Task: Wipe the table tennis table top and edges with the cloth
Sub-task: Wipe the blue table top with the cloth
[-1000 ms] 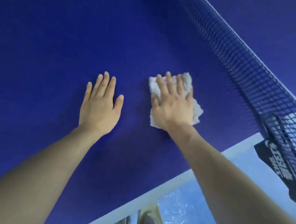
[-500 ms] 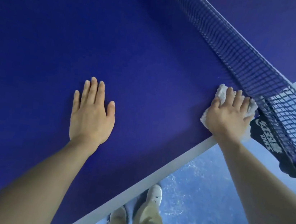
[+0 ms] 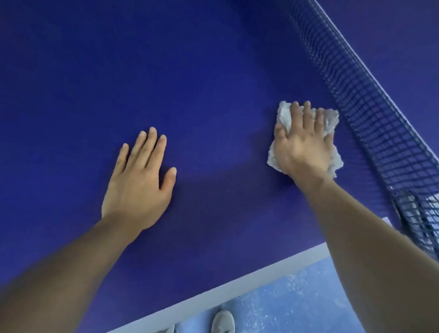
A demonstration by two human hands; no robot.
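While the right hand (image 3: 303, 146) presses flat on the crumpled white terry cloth (image 3: 330, 119), fingers spread and mostly straight over it with the thumb tucked into a fold, the cloth sits on the dark blue table tennis table top (image 3: 115, 55) in the right-centre of the frame, just beside the dark mesh net (image 3: 385, 126). Left hand (image 3: 139, 181) lies palm down, fingers straight and together, holding nothing, lower centre, well apart from the cloth, likely bracing. White painted table edge (image 3: 224, 287) runs diagonally across the lower right, pale blue floor (image 3: 304, 317) and two light shoes (image 3: 223, 331) below it. Judgement: mid-wipe on the top near the net; edges look not yet covered. Risks: cloth corner or fingertips snagging in the mesh if the stroke drifts right, cloth bunching and slipping out from under the palm since it is only pressed, strip along the net base getting missed
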